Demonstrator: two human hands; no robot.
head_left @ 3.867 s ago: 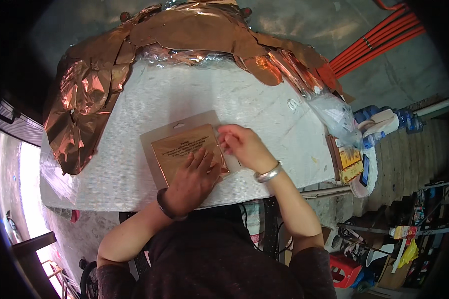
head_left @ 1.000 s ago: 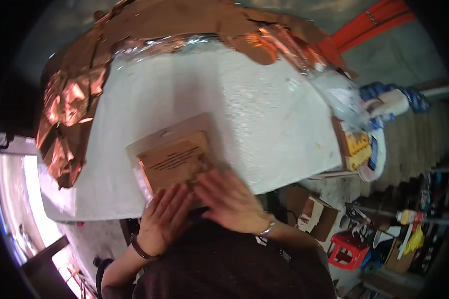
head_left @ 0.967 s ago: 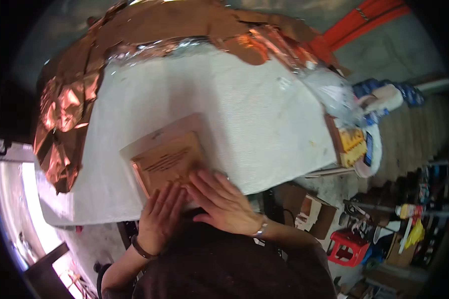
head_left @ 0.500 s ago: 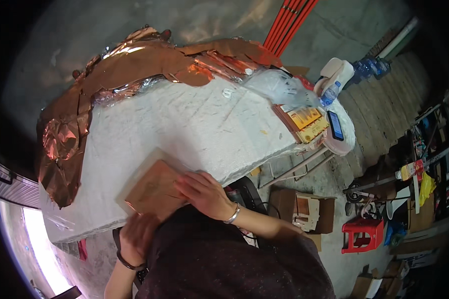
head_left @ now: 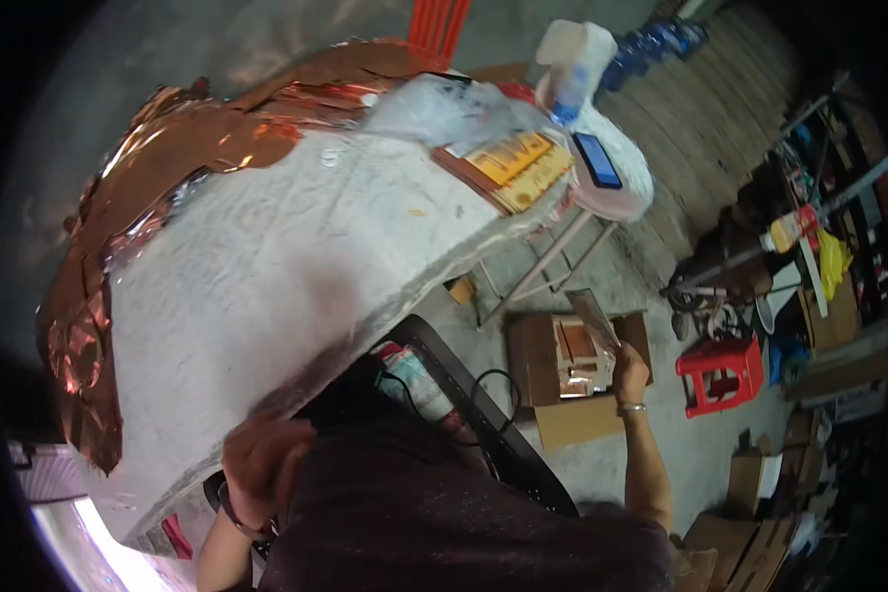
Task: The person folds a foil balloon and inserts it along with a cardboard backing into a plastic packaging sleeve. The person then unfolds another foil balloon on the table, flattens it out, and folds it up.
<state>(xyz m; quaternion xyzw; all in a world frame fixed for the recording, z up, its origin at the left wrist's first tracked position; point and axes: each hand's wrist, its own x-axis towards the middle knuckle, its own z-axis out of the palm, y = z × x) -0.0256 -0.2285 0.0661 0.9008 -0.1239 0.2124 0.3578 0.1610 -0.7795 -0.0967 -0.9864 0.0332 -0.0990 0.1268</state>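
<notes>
Packet [head_left: 594,318]: thin, flat; long axis slants upper-left to lower-right
Right hand [head_left: 630,375]: pinching packet's lower end
Left hand [head_left: 259,466]: blurred, cannot tell grip
Box [head_left: 533,360]: brown cardboard, open

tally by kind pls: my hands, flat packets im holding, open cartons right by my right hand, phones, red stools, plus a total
Hands: 2 (left hand, right hand)
Flat packet in the right hand: 1
Open carton by the right hand: 1
Phone: 1
Red stool: 1
Total: 6
</notes>
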